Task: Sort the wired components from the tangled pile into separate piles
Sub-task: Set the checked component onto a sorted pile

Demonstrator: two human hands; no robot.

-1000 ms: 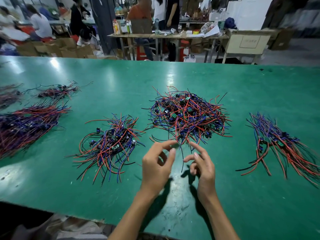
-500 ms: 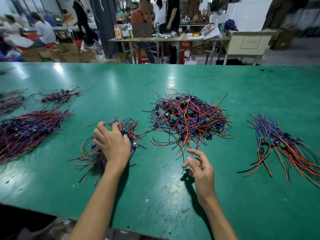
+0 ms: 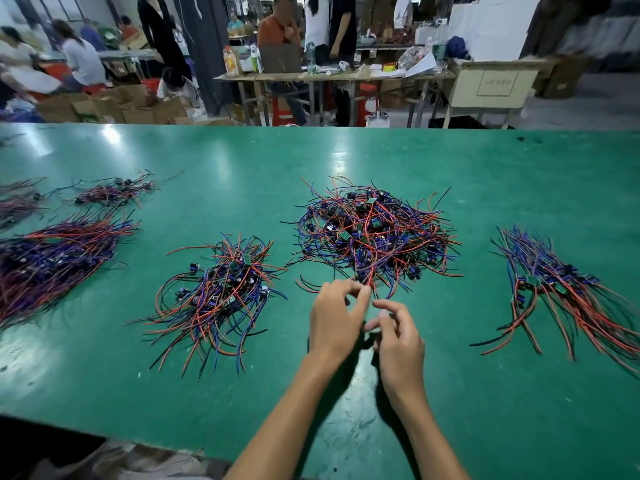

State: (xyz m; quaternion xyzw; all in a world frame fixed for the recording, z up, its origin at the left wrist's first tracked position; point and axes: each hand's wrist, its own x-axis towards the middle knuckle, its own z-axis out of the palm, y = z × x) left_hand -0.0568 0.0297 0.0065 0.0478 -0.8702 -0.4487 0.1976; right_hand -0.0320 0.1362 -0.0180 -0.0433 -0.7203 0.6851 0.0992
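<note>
From the head view, the tangled pile (image 3: pixel 374 233) of red, blue and black wired components sits mid-counter, just beyond both hands. The left hand (image 3: pixel 334 322) reaches to the pile's near edge, thumb and forefinger pinching a red wire (image 3: pixel 370 271) that runs up into the tangle. The right hand (image 3: pixel 398 344) hangs just beside the left, on the near side of the pile, fingers loosely curled; whether they hold a strand I cannot tell.

On the green counter (image 3: pixel 485 393), a sorted pile (image 3: pixel 218 292) lies left of the hands, near but apart from the tangle. Another sorted pile (image 3: pixel 561 289), its wires lying more parallel, rests well to the right. Further bundles (image 3: pixel 52 258) lie along the left edge, with a smaller one (image 3: pixel 110 194) behind them.

Beyond the counter, people stand and sit around a cluttered table (image 3: pixel 332 76).
</note>
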